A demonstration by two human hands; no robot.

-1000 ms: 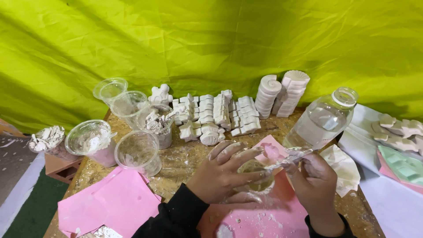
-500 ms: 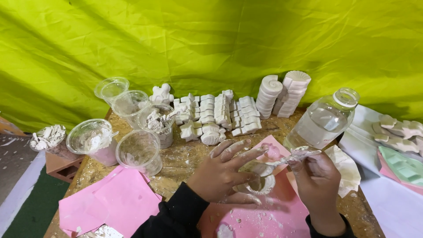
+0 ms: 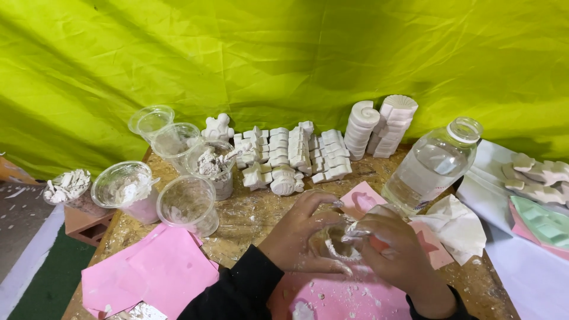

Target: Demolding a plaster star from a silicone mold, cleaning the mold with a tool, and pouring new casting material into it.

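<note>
- At the left, white fragments (image 3: 68,185) are heaped on a block beside the table (image 3: 261,213), and clear plastic cups (image 3: 186,204) dusted with white residue are gathered there
- A small clear cup (image 3: 342,243) of white paste is cupped by the left hand (image 3: 302,234), fingers curled about its side
- A thin stick, largely hidden, is pinched over the cup by the right hand (image 3: 394,249); mixing is judged underway, nothing yet poured
- Finished white casts (image 3: 296,151) are lined up behind; a water bottle (image 3: 430,166) stands at the right
- Chipboard, pink sheets (image 3: 154,272) and a green cloth backdrop (image 3: 284,53) are seen
</note>
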